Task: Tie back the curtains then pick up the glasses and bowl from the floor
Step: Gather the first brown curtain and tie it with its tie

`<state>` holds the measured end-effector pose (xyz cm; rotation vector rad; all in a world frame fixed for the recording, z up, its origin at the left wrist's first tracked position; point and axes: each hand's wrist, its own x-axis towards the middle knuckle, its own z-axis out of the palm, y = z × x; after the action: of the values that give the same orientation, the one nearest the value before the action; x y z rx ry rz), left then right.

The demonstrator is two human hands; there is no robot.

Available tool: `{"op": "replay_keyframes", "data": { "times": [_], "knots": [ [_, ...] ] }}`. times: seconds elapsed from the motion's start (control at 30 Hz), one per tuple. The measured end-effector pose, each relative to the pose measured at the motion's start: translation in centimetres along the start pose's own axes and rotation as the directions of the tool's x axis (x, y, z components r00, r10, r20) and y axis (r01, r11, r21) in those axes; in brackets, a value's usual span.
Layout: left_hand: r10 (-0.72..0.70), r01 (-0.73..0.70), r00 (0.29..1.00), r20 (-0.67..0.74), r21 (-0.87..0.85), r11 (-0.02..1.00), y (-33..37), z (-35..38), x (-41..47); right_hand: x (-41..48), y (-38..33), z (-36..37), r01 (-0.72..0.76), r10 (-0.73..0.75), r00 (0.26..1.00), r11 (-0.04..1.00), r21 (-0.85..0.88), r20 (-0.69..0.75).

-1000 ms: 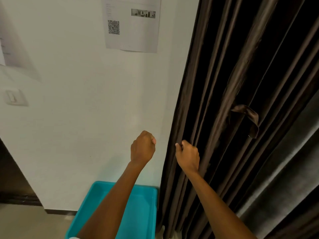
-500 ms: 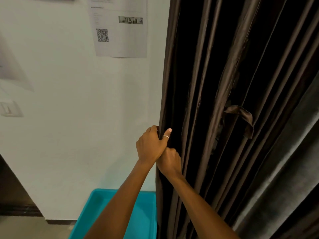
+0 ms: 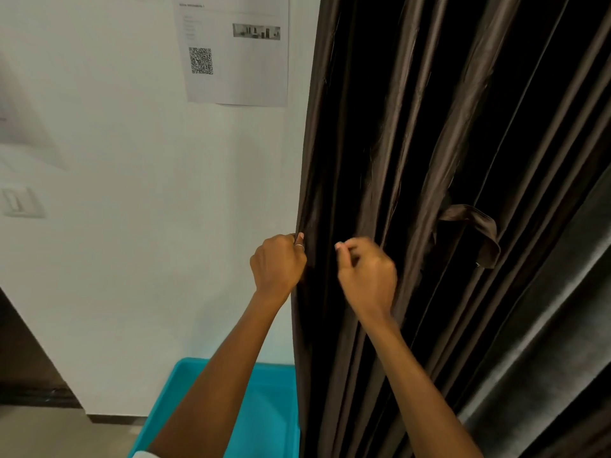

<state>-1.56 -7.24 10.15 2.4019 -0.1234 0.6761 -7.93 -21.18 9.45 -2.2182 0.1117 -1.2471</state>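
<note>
Mid-frame, my left hand (image 3: 277, 266) has its fingers clamped on the curtain (image 3: 413, 160) edge. My right hand (image 3: 365, 272) is curled and blurred, so I can't tell its grip.

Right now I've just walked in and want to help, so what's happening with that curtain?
A person stands at the dark brown curtain beside the white wall. The left hand grips the curtain's edge; the right hand is curled at the folds beside it, too blurred to tell if it holds cloth. The tie-back strap hangs loose further right, so nothing is tied yet. A teal bin sits below.
</note>
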Motion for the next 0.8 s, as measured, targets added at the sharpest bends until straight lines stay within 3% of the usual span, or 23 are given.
{"op": "replay_keyframes", "data": {
  "times": [0.03,0.1,0.27,0.5,0.63,0.8],
  "knots": [
    [-0.003,0.004,1.0,0.004,-0.01,1.0,-0.1,0.0,0.0,0.4,0.0,-0.8,-0.031,0.03,0.995,0.999,-0.01,-0.1],
    [0.002,-0.002,1.0,0.007,-0.025,1.0,-0.2,0.1,0.1,1.3,0.0,-1.9,-0.14,0.136,0.976,0.99,-0.012,-0.168],
    [0.023,-0.022,0.999,0.027,-0.03,0.999,-0.4,-0.1,0.4,3.9,2.0,-2.8,-0.222,0.238,0.966,0.964,-0.148,0.102],
    [-0.049,0.048,0.999,-0.011,-0.019,0.999,-2.6,-1.2,1.2,5.1,5.1,-4.1,-0.306,0.296,0.952,0.924,-0.229,-0.076],
    [-0.049,0.049,0.999,-0.01,-0.023,0.999,-2.3,-1.1,0.7,3.1,4.3,-3.5,-0.172,0.148,0.981,0.963,-0.209,-0.127],
    [0.013,-0.013,0.999,0.032,-0.008,1.0,-0.6,-0.9,-0.4,0.7,2.2,-1.4,0.011,-0.011,1.0,0.985,-0.171,-0.001]
  ]
}}
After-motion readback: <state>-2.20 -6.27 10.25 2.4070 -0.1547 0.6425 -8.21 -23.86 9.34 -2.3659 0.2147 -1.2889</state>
